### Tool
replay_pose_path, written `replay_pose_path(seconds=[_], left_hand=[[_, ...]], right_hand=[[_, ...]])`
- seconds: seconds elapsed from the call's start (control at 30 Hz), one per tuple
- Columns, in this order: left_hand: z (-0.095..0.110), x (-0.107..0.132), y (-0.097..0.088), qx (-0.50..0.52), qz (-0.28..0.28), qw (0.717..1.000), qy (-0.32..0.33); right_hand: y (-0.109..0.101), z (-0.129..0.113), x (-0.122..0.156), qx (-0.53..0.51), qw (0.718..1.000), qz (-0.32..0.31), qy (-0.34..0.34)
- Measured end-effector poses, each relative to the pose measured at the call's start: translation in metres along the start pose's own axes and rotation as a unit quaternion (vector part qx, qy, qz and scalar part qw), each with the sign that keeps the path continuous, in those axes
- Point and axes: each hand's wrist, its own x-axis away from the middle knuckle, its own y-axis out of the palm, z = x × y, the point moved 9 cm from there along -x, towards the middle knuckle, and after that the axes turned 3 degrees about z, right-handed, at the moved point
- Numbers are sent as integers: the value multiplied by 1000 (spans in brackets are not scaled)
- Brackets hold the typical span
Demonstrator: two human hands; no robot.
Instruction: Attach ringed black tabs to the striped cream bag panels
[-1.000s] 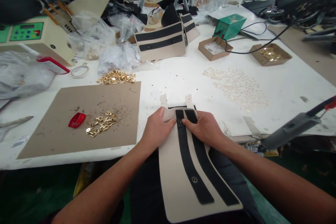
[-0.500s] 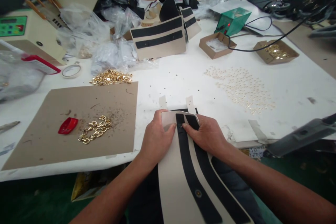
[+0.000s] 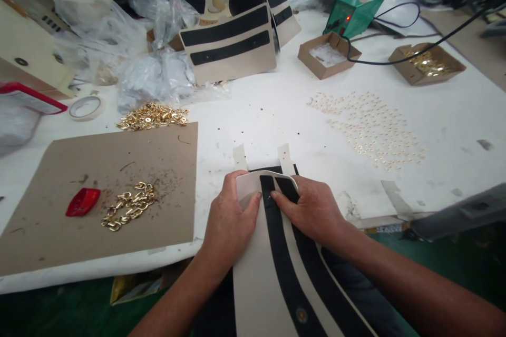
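The panel point(image 3: 253, 289) is gripped at its far end by the left hand point(image 3: 232, 216) and right hand point(image 3: 318, 208) — both firmly closed.

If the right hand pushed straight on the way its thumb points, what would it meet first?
Probably the small shiny spot on the black strip, just off the thumb of the right hand; whether they touch is unclear.

Left forearm point(image 3: 179, 287) is slanting inward, left hand point(image 3: 231, 218) is gripping, right forearm point(image 3: 411, 274) is mirroring it, right hand point(image 3: 316, 208) is clamping too, thumbs point(image 3: 283, 203) are pointing toward each other
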Motion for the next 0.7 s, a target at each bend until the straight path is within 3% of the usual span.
replay_pose_path(seconds=[0.33,0.53,0.7], left_hand=[[4,3,3,-24,20,998,55],[27,18,-10,-88,109,968,206],[35,24,2,-93,44,958,269]], right_hand=[[2,-1,0,23,1000,1,-13],[2,-3,1,29,999,-12,-8],[3,-4,0,17,999,-31,-5]])
